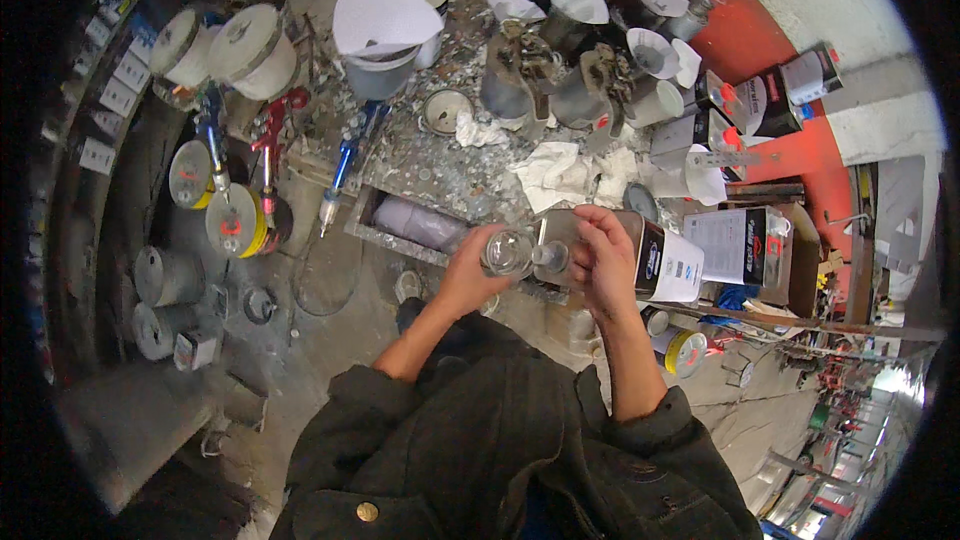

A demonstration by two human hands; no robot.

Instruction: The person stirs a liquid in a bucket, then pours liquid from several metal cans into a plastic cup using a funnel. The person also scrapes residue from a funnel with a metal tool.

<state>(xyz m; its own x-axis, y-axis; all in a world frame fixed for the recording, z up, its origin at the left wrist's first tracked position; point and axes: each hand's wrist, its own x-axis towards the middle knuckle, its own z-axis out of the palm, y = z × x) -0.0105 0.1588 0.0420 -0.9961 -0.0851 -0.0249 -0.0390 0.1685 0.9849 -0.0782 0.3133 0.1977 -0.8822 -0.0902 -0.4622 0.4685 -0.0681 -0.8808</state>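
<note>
My left hand (470, 270) holds a small clear plastic cup (507, 251) just below the front edge of a paint-spattered workbench (430, 165). My right hand (603, 258) grips a rectangular metal can (660, 258) with a white label, tipped on its side. The can's small spout (551, 256) points left, right at the cup's rim. Both hands are close together, nearly touching. Whether liquid flows I cannot tell.
The bench holds several metal cups with white paper funnels (578, 0), a grey bucket (380, 70), crumpled paper wipes (548, 172) and spray guns (345, 165). Round paint tins (235, 225) stand at left, dark boxes (770, 100) at right, grey canisters (165, 275) on the floor.
</note>
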